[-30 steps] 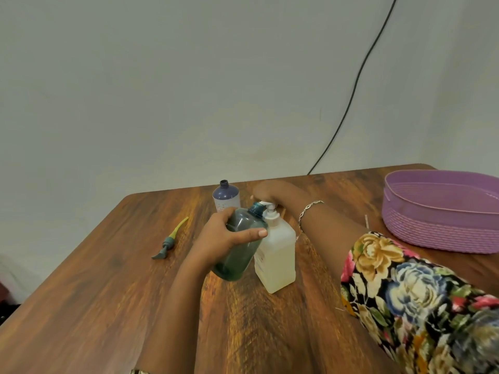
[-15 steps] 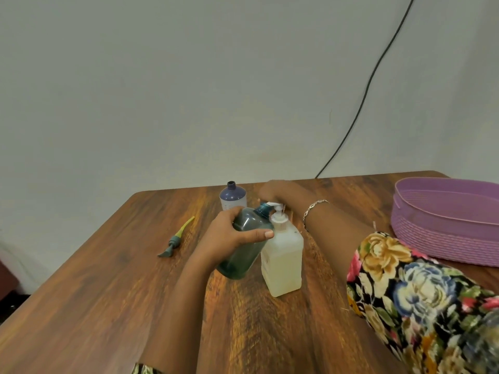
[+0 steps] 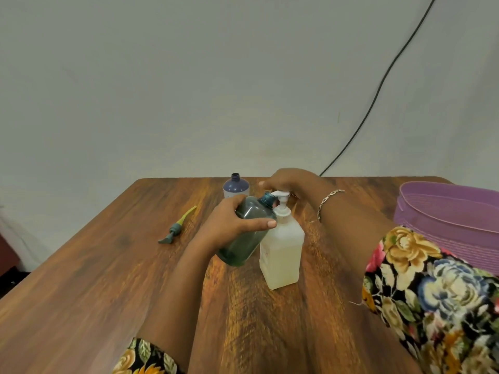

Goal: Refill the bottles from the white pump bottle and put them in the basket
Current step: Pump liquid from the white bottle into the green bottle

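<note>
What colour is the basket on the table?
Purple basket, at right in the head view.
</note>
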